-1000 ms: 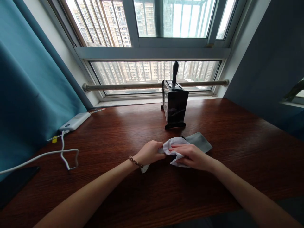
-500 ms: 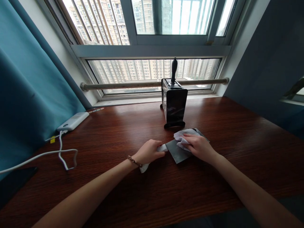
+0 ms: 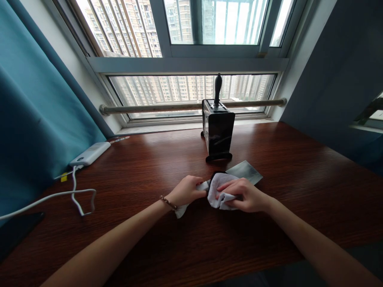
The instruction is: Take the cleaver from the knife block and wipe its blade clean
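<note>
While the left hand (image 3: 187,189) grips the pale end (image 3: 203,186) of a flat blade (image 3: 245,173) lying toward its three o'clock, the right hand (image 3: 247,195) clasps a white cloth (image 3: 214,191) against it; wiping looks partway, what remains unclear.

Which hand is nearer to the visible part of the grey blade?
The right hand. It holds the white cloth close by the visible part of the grey blade; the left hand is farther off, to the left, gripping the white handle.
</note>
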Tool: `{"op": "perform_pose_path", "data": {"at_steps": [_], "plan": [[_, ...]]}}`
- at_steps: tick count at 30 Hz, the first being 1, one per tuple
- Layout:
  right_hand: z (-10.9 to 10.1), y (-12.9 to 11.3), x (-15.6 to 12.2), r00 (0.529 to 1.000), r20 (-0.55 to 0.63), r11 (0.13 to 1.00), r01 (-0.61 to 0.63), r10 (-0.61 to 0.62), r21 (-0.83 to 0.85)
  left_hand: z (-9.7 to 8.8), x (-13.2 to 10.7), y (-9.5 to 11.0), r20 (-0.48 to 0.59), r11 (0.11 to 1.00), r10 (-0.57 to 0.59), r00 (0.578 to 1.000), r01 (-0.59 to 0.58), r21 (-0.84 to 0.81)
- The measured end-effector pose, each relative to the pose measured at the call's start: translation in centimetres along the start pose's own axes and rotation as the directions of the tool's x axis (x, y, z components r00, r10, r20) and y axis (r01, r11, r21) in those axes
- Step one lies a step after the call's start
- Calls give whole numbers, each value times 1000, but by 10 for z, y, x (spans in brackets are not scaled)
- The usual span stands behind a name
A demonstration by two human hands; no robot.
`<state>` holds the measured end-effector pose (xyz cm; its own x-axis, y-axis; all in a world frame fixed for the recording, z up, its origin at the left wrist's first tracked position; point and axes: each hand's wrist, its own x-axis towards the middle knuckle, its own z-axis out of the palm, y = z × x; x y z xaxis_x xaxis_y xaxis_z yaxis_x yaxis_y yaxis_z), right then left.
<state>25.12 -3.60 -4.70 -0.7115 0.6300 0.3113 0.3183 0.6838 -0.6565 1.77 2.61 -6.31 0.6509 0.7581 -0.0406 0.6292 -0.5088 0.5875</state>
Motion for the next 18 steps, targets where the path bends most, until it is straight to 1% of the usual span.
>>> {"op": "perform_pose_path", "data": {"at_steps": [2,5,7,9,11,14,16,18], "plan": [[-4,-1,-1,999,20,997,-42,40,61,0,0,-1,-1,1000,-7,1000,7,-7],[-12,1,-4,990,30,985,-142,140,93,-1,1,-2,2,1000,-15,1000,15,-18],[-19,4,-7,975,23,969,-222,221,106,-1,0,-1,5,1000,-18,1000,18,-25],[-27,10,-12,947,19,940,-320,320,122,-1,0,-1,6,999,-19,1000,19,-31],[-36,17,-18,894,20,883,-445,447,151,-1,0,0,9,999,-19,1000,20,-39],[-50,30,-27,782,-40,776,-608,621,168,-1,-1,0,17,999,-18,1000,19,-49],[-58,39,-33,716,-129,727,-669,686,151,-1,-1,0,22,998,-17,1000,19,-53],[-65,47,-38,662,-211,692,-708,720,140,-1,-1,0,26,998,-18,999,20,-56]]}}
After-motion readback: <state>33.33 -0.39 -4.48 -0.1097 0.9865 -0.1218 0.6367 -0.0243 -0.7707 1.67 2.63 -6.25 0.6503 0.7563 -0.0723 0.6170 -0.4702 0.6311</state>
